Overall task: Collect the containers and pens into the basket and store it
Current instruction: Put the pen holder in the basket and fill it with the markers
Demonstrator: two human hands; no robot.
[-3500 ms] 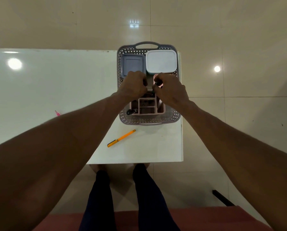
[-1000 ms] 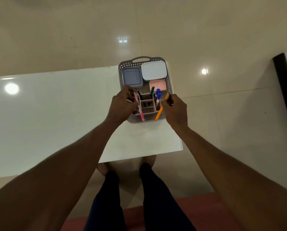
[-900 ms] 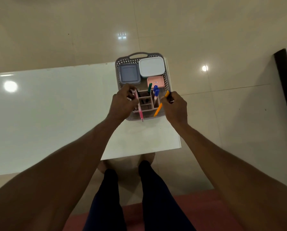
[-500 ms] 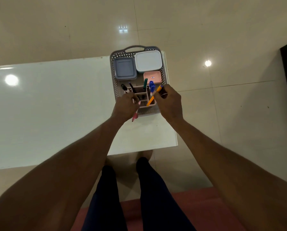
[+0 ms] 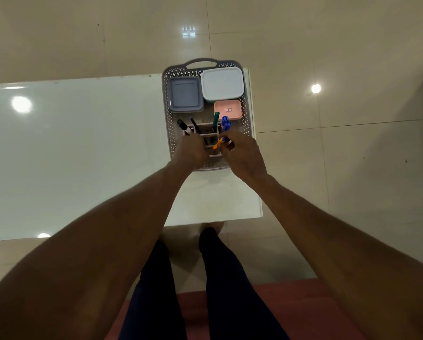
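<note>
A grey perforated basket (image 5: 167,114) sits at the right end of the white table (image 5: 82,148). Inside lie a grey lidded container (image 5: 185,94), a white container (image 5: 222,83) and a small pink container (image 5: 227,109). A pale pen organiser (image 5: 215,150) in the basket's near half holds a black marker (image 5: 183,126), a dark pen (image 5: 195,123), a green pen (image 5: 215,120) and blue markers (image 5: 225,122). My right hand (image 5: 242,153) pinches an orange pen (image 5: 218,144), tilted over the organiser. My left hand (image 5: 193,150) is curled over the organiser's left side; what it holds is hidden.
The basket's handle (image 5: 202,62) juts past the table's far edge. The table's right edge (image 5: 256,168) runs just beside the basket, with glossy tiled floor (image 5: 328,168) beyond. My legs (image 5: 205,278) stand at the near edge above a red mat (image 5: 291,303).
Both hands have moved in over the organiser. The orange pen has dropped lower into my right hand's grip. The pink pen seen under my left hand no longer shows.
</note>
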